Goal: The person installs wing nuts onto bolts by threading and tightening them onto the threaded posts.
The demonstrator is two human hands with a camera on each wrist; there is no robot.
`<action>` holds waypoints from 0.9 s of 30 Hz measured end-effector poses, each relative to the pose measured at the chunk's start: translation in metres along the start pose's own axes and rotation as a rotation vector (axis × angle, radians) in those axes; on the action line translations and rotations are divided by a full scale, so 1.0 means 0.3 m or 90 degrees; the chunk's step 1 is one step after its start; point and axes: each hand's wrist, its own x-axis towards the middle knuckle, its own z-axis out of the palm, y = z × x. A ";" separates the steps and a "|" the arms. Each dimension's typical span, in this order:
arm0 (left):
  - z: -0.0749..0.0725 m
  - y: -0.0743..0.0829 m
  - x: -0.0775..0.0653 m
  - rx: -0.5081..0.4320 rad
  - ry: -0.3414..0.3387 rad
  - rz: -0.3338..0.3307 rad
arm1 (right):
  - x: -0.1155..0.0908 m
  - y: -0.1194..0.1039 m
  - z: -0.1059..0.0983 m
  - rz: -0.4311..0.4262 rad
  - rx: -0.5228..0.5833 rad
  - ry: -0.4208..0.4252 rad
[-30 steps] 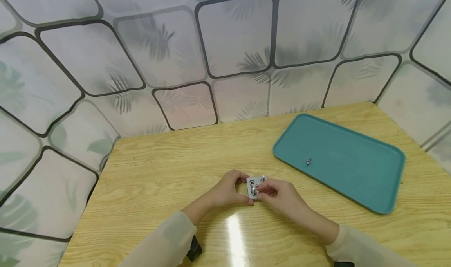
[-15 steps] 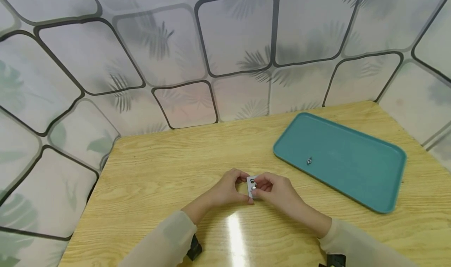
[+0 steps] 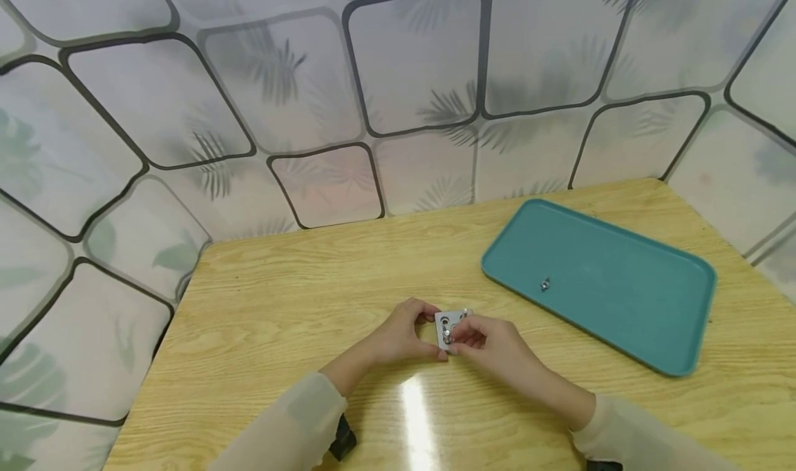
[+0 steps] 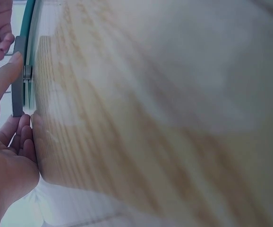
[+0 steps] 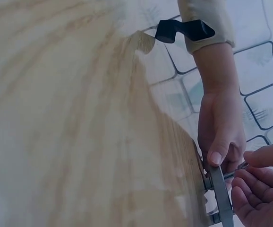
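My left hand (image 3: pixel 404 336) grips a small grey metal plate (image 3: pixel 439 324) by its opposite edges, thumb on the near side and fingers on the far side. The plate has several round holes. One bolt (image 3: pixel 447 335) stands upright through the near-left part, and another (image 3: pixel 465 313) rises at the far-right corner. At the near bolt, my right hand (image 3: pixel 494 343) pinches a small metal piece that looks like a wing nut (image 5: pixel 243 165). Its fingertips partly hide the piece and cover the plate's right side. Bolt heads (image 5: pixel 208 183) show under the plate in the right wrist view.
A teal tray (image 3: pixel 647 305) lies at the right of the wooden table (image 3: pixel 298 284). One loose wing nut (image 3: pixel 545 284) rests near its front-left edge. A patterned curtain (image 3: pixel 423 174) surrounds the table's back and sides.
My right hand moved in over the plate half a second ago and has shifted back right and nearer, uncovering the far-right bolt. My left hand and the plate stay put.
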 end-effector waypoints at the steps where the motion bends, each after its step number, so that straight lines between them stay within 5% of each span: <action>1: 0.000 0.000 0.000 0.000 0.001 0.000 | -0.003 -0.001 0.000 -0.001 0.001 -0.002; 15: 0.002 0.004 -0.002 -0.011 0.004 0.013 | 0.017 -0.003 0.010 0.054 0.006 0.038; 27: 0.003 0.004 -0.002 -0.016 0.007 0.011 | 0.018 -0.009 0.003 0.041 0.006 0.025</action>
